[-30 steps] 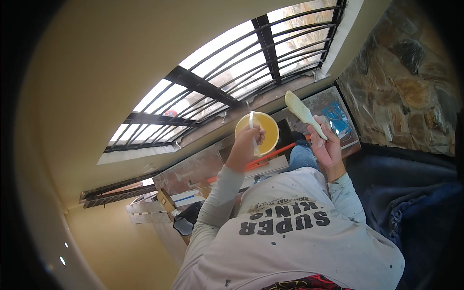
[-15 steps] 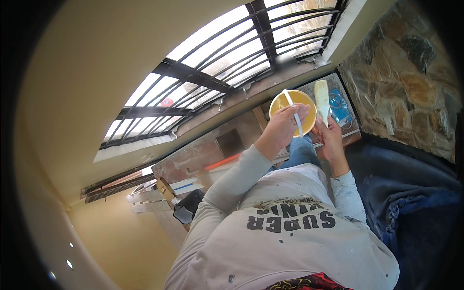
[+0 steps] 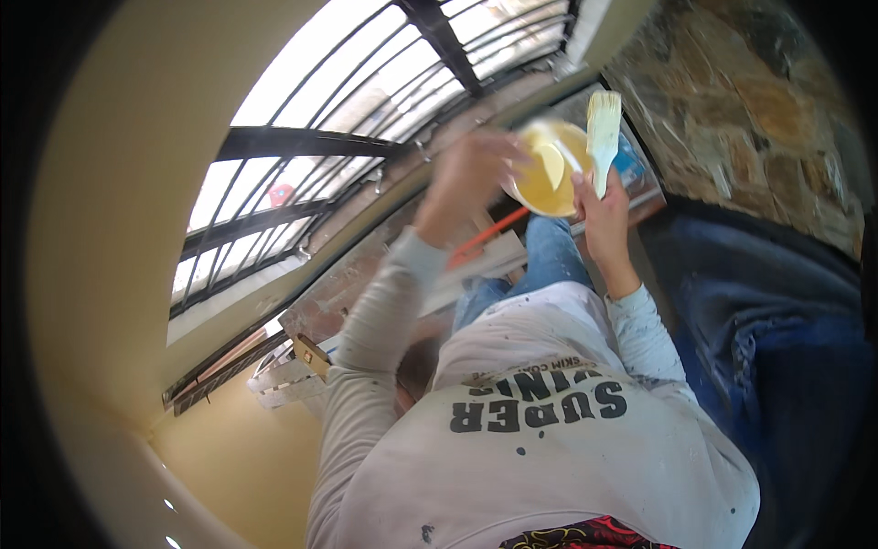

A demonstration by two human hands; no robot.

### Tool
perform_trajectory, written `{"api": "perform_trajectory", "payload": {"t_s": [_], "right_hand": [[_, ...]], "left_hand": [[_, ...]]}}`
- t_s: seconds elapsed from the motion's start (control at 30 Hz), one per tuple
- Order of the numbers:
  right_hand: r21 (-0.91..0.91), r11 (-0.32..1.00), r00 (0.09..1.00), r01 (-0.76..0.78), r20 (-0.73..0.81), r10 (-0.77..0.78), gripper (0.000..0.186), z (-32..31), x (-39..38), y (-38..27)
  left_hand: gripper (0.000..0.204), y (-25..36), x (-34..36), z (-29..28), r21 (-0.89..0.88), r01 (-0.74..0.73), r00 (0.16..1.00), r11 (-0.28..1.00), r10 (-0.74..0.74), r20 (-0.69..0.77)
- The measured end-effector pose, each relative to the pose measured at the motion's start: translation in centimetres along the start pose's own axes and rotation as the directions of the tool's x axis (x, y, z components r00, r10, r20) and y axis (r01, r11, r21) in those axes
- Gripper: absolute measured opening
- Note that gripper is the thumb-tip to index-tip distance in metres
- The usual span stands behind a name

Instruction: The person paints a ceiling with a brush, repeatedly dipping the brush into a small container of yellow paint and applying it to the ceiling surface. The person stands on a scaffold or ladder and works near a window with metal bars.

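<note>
Through the head view I see my right hand grasping a pale paintbrush, bristles up, in the upper right. The yellow bucket is just left of it. My left hand blurs near the bucket; I can't tell its grip.

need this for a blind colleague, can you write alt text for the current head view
A person's right hand holds a paintbrush, bristles up, near a bucket with a yellow inside; the left hand is blurred at the bucket's left. A barred window fills the upper left, a stone wall the upper right.
</note>
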State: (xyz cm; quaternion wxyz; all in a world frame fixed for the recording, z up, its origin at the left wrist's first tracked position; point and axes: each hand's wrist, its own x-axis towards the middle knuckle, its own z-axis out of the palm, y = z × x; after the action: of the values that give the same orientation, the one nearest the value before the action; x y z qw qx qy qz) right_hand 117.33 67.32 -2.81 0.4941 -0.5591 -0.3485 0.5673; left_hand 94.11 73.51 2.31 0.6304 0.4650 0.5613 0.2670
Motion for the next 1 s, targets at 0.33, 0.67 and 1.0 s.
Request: {"api": "perform_trajectory", "payload": {"t_s": [0.33, 0.67, 1.0], "right_hand": [[0.017, 0.999, 0.982, 0.027, -0.185, -0.024, 0.016, -10.4, 0.7, -1.4], [-0.256, 0.965, 0.959, -0.061, -0.283, -0.014, 0.020, -16.9, 2.0, 2.0], [-0.237, 0.954, 0.972, -0.182, -0.190, 0.138, 0.026, -18.1, 5.6, 4.7]], "left_hand": [[0.041, -0.1, 13.4, -19.8, 0.977, -0.027, 0.318, 0.213, 0.928, -0.194], [0.058, -0.3, 14.7, -21.2, 0.915, 0.118, 0.440, 0.387, 0.806, -0.397], [0.055, 0.0, 14.9, -22.2, 0.712, 0.138, 0.413, 0.688, 0.613, -0.673]]}}
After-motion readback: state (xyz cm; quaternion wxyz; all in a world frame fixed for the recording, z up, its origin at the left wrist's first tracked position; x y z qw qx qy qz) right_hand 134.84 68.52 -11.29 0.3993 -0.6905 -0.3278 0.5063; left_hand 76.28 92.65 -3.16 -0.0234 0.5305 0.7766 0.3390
